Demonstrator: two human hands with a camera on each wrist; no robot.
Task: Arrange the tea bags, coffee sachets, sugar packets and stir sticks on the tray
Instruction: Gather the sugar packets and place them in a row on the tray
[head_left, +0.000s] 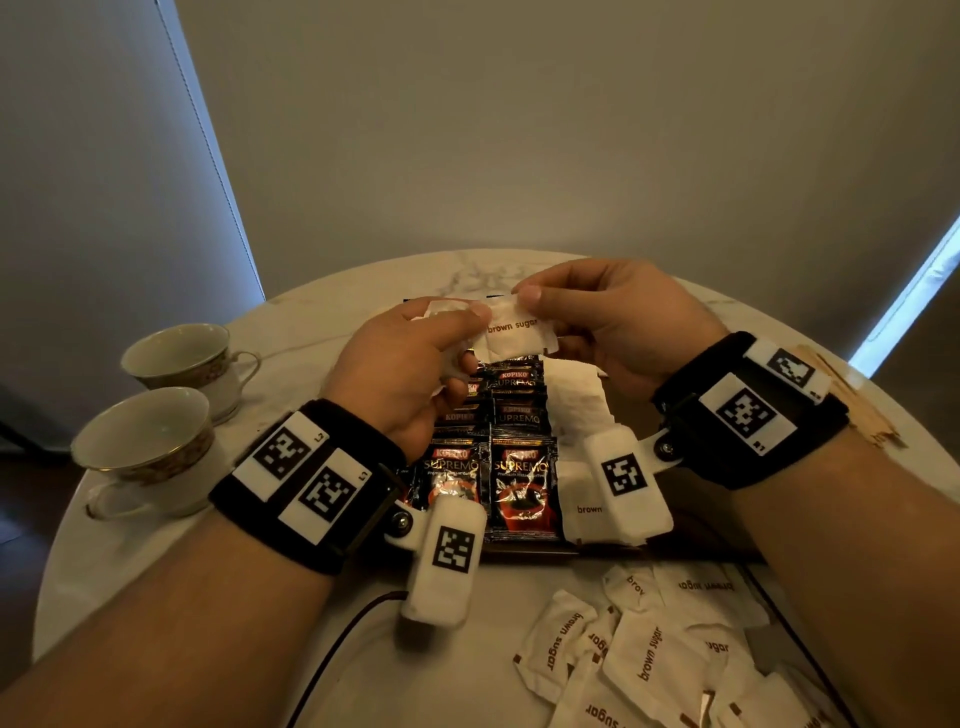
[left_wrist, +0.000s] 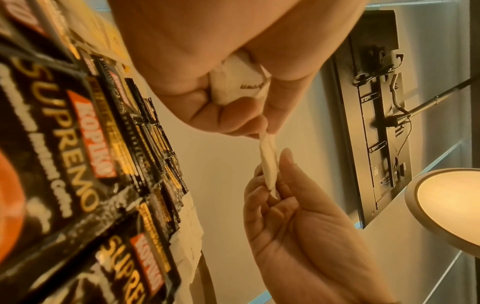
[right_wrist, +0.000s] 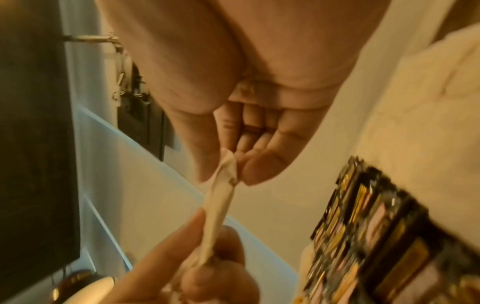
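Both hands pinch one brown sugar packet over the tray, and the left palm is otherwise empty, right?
Not quite. The left hand is not otherwise empty: the left wrist view shows more brown sugar packets bunched in its palm. The rest stands: it and the right hand pinch one packet over the tray.

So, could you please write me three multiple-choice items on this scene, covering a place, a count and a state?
1. Where do the loose brown sugar packets lie?
A. in a cup
B. on the table near the person
C. on the floor

2. How many teacups stand on the table?
A. two
B. four
C. none

3. What is the right hand doing?
A. resting flat
B. gripping a cup
C. pinching a sugar packet together with the left hand

Answers: 1 B, the pile lies before the tray; 2 A, both stand left; 3 C, both hands' fingertips hold it.
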